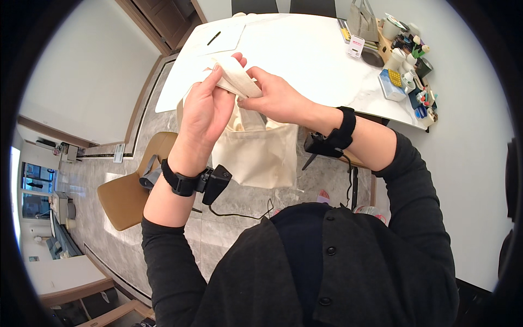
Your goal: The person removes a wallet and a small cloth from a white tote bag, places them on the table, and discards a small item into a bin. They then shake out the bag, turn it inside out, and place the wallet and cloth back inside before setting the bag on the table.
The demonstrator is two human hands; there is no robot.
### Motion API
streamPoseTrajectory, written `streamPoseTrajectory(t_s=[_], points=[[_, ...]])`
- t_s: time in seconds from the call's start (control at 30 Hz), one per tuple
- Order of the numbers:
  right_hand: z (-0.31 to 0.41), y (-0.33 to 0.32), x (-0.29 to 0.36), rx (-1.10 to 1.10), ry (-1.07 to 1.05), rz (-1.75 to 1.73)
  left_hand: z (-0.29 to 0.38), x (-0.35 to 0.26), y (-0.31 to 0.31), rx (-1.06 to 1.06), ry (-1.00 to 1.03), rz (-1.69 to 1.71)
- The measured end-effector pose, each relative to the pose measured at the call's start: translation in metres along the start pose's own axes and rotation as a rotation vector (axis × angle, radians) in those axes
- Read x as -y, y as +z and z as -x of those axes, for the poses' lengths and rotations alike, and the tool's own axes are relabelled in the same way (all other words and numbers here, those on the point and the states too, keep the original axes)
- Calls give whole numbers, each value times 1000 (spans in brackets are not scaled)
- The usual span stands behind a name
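A cream canvas tote bag hangs below my hands, in front of the table's near edge. Both hands are at its fabric strap. My left hand has the strap between thumb and fingers, palm turned up. My right hand pinches the strap's right part, thumb below and fingers above. The bag's mouth is partly open, and its inside is mostly hidden by my hands. Each wrist wears a black strap with a small black device and a cable.
The white table bears a paper sheet with a black pen. Along its right side stand a grey woven bag, a tissue box, cups and bottles. A tan chair holding a grey item stands left.
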State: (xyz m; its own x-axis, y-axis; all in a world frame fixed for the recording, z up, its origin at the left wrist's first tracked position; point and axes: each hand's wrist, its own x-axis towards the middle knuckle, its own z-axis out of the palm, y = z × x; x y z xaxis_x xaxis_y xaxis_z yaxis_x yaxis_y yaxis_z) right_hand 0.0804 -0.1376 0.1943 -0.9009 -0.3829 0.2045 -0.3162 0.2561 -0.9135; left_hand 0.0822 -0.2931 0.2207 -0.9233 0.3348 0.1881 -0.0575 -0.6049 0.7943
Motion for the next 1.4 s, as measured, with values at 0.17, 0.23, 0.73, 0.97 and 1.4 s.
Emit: streamPoseTrajectory(t_s=[0.17, 0.23, 0.73, 0.97, 1.4], points=[[-13, 7, 0, 174, 67, -171, 18, -7, -24, -170, 33, -163], [-19, 5, 3, 261, 148, -161, 26, -14, -34, -207, 50, -288], [-28, 26, 13, 553, 50, -34, 72, -34, -27, -62, -127, -652], [-17, 27, 5, 180, -96, 206, 72, -35, -2, -18, -302, -783], [-1, -26, 22, 158, -21, -497, 36, -33, -29, 350, -234, -840]])
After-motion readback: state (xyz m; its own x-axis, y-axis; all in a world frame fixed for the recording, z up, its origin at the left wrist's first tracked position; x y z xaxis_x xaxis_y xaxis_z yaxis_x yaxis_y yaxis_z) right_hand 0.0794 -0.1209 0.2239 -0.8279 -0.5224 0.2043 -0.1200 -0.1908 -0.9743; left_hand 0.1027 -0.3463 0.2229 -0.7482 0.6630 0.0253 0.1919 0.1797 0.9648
